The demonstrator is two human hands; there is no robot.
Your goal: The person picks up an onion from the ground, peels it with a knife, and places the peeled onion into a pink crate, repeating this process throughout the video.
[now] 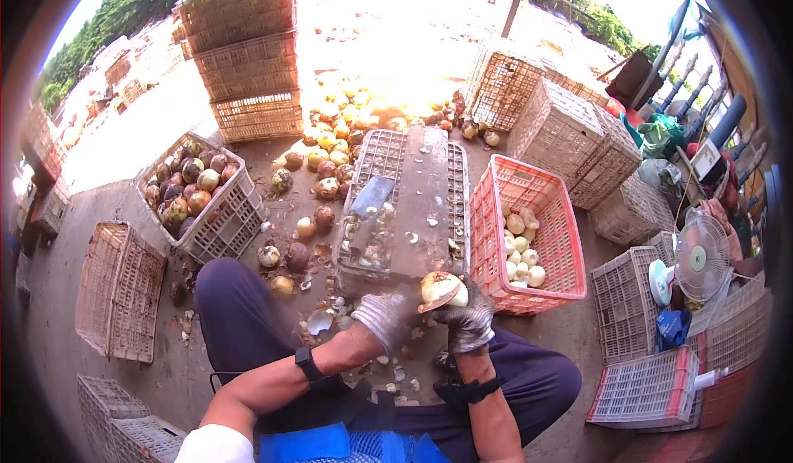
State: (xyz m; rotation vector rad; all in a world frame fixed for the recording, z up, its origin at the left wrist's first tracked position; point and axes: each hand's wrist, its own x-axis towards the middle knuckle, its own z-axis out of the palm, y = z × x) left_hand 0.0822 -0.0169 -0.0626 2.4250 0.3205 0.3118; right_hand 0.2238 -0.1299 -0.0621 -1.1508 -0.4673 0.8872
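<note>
My right hand (467, 318), in a dirty grey glove, is closed on a partly peeled onion (457, 290). Brown skin still hangs on the onion's left side, and its right side is pale and bare. Just to the left is my left hand (387, 318), also gloved, its fingers blurred by motion and hard to read. Both hands are over my lap, at the near end of a wooden board (421, 207) lying across an upturned crate (349, 244). A cleaver with a broad blade (373, 195) rests on that crate, left of the board.
To the right, a red crate (541, 285) holds peeled onions (520, 252). Unpeeled onions fill a grey crate (223, 223) at left; more lie in a loose pile (339, 137) ahead. Stacked crates (248, 66) and a fan (700, 256) stand around. Peel scraps (320, 322) litter the ground.
</note>
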